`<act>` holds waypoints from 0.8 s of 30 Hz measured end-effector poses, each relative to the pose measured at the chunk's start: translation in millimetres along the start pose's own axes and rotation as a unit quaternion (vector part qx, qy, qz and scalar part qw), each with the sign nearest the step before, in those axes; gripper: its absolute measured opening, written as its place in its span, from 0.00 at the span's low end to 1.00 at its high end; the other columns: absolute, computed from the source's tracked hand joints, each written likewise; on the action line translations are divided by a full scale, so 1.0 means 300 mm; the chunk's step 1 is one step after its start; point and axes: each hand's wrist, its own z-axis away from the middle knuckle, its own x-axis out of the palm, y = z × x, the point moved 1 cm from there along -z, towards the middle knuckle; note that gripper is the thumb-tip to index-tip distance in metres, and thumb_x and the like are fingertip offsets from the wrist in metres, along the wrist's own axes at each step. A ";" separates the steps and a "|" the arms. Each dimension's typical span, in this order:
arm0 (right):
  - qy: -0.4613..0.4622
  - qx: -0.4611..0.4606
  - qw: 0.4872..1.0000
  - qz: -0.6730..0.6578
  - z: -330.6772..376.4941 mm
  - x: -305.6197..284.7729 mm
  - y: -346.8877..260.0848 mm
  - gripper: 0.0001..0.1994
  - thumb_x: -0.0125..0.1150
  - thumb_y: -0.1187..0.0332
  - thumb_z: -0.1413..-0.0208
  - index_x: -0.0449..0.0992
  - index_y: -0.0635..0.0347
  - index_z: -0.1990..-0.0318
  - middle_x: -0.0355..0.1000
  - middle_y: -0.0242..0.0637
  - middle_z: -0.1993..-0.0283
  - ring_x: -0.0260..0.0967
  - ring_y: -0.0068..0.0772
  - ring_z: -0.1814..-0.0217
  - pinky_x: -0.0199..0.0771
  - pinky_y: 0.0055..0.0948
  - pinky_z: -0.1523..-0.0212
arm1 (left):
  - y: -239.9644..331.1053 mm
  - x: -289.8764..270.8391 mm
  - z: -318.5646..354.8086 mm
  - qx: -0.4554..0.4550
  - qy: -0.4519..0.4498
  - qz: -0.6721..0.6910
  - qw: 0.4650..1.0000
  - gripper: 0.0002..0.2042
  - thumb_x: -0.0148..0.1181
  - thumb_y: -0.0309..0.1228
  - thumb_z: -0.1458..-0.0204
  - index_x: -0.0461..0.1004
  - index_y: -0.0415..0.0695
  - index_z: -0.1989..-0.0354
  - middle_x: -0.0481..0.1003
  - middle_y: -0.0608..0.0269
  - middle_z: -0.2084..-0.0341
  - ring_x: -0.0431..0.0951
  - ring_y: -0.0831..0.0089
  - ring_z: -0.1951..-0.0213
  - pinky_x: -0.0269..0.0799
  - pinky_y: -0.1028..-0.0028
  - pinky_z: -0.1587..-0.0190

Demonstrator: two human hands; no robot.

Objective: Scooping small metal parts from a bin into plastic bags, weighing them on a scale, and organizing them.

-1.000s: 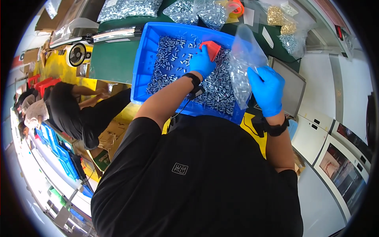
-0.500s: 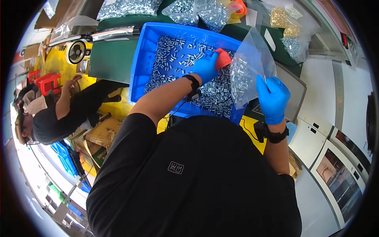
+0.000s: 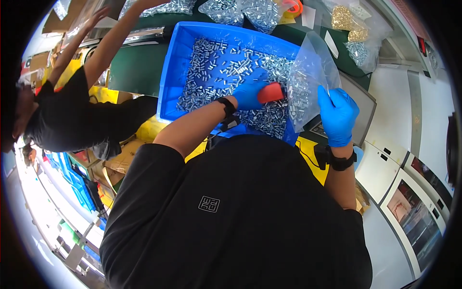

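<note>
My left hand point(image 3: 249, 95), in a blue glove, is closed around a small red scoop point(image 3: 271, 93) low over the loose metal pieces. These short silvery cylinders point(image 3: 204, 79) lie scattered across a blue plastic bin point(image 3: 166, 91), heaped thickest at its near right. A clear plastic bag point(image 3: 308, 72) hangs at the bin's right side, partly filled with the same pieces. My right hand point(image 3: 339, 118), gloved in blue too, pinches the bag by its right edge. The scoop is left of the bag and apart from it; what it holds cannot be made out.
Filled clear bags point(image 3: 262, 17) of silvery pieces stand behind the bin on the green table point(image 3: 132, 70). Far right is a bag of golden pieces point(image 3: 341, 18). An orange tape roll point(image 3: 294, 6) lies at the back. At left, a co-worker point(image 3: 62, 113) stretches both arms over the table.
My left hand has brought the scoop nearer to me and turned it. My right hand and the bag shifted slightly right. The co-worker has risen and reached toward the table.
</note>
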 end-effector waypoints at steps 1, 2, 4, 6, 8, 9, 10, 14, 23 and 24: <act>0.004 0.006 1.000 -0.012 0.001 0.003 0.010 0.13 0.65 0.77 0.47 0.69 0.67 0.80 0.62 0.39 0.82 0.58 0.30 0.82 0.59 0.28 0.78 | -0.008 -0.001 0.018 0.001 0.000 0.002 1.000 0.36 0.70 0.38 0.63 0.65 0.48 0.41 0.76 0.47 0.54 0.77 0.48 0.52 0.74 0.56 0.51; 0.008 0.012 1.000 -0.023 -0.001 0.007 0.017 0.12 0.65 0.77 0.47 0.69 0.67 0.80 0.62 0.40 0.82 0.59 0.31 0.82 0.59 0.28 0.78 | -0.020 -0.001 0.036 -0.037 -0.058 0.032 0.997 0.36 0.70 0.37 0.63 0.65 0.48 0.40 0.76 0.47 0.54 0.77 0.48 0.53 0.75 0.57 0.51; -0.001 0.002 1.000 -0.010 -0.011 0.020 0.015 0.12 0.65 0.77 0.48 0.70 0.67 0.80 0.62 0.41 0.81 0.59 0.33 0.82 0.60 0.29 0.78 | -0.014 -0.013 0.043 -0.060 -0.123 0.063 0.989 0.37 0.70 0.37 0.66 0.67 0.48 0.41 0.77 0.49 0.56 0.79 0.52 0.56 0.75 0.58 0.52; -0.008 -0.007 1.000 0.006 -0.018 0.035 0.011 0.12 0.66 0.76 0.48 0.70 0.66 0.80 0.63 0.42 0.81 0.60 0.34 0.82 0.60 0.29 0.78 | 0.027 -0.082 0.042 -0.132 -0.188 0.132 0.964 0.36 0.70 0.36 0.66 0.68 0.47 0.41 0.77 0.49 0.57 0.79 0.56 0.57 0.75 0.60 0.53; -0.002 -0.034 0.999 -0.003 -0.018 0.057 0.009 0.11 0.66 0.73 0.49 0.72 0.63 0.80 0.65 0.44 0.80 0.65 0.45 0.81 0.64 0.38 0.78 | 0.005 -0.058 0.052 -0.197 -0.249 0.219 0.923 0.34 0.69 0.35 0.66 0.71 0.44 0.43 0.78 0.52 0.60 0.79 0.63 0.59 0.75 0.65 0.55; -0.002 -0.036 0.999 -0.003 -0.021 0.066 0.014 0.11 0.66 0.73 0.49 0.72 0.63 0.80 0.65 0.44 0.80 0.65 0.45 0.81 0.64 0.38 0.78 | -0.030 -0.024 0.059 -0.197 -0.248 0.218 0.923 0.34 0.69 0.35 0.66 0.71 0.44 0.43 0.78 0.52 0.60 0.79 0.63 0.59 0.75 0.65 0.55; -0.028 -0.068 0.997 0.012 -0.027 0.083 0.025 0.10 0.66 0.73 0.49 0.73 0.63 0.79 0.66 0.44 0.80 0.65 0.45 0.80 0.64 0.36 0.77 | -0.065 -0.005 0.045 -0.149 -0.266 0.202 0.931 0.37 0.67 0.32 0.65 0.67 0.44 0.40 0.76 0.52 0.57 0.79 0.65 0.59 0.76 0.66 0.58; -0.059 -0.109 0.992 0.033 -0.012 0.136 0.071 0.08 0.66 0.72 0.49 0.75 0.63 0.77 0.67 0.44 0.79 0.67 0.46 0.78 0.66 0.37 0.76 | -0.081 -0.019 -0.027 -0.191 -0.350 0.281 0.873 0.37 0.64 0.27 0.65 0.66 0.44 0.38 0.75 0.58 0.61 0.76 0.69 0.63 0.76 0.70 0.63; -0.063 -0.202 0.970 0.117 0.127 0.196 0.108 0.08 0.65 0.71 0.48 0.75 0.59 0.77 0.63 0.39 0.80 0.65 0.42 0.78 0.64 0.38 0.78 | -0.208 -0.080 0.003 -0.330 -0.365 0.384 0.781 0.16 0.60 0.35 0.59 0.77 0.48 0.60 0.72 0.67 0.75 0.71 0.75 0.74 0.71 0.71 0.66; -0.061 -0.210 0.970 0.110 0.141 0.204 0.084 0.08 0.65 0.71 0.48 0.75 0.59 0.77 0.63 0.39 0.80 0.65 0.42 0.78 0.64 0.38 0.78 | -0.299 -0.056 0.065 -0.381 -0.311 0.444 0.749 0.12 0.61 0.37 0.58 0.79 0.48 0.65 0.74 0.66 0.76 0.72 0.75 0.75 0.72 0.71 0.66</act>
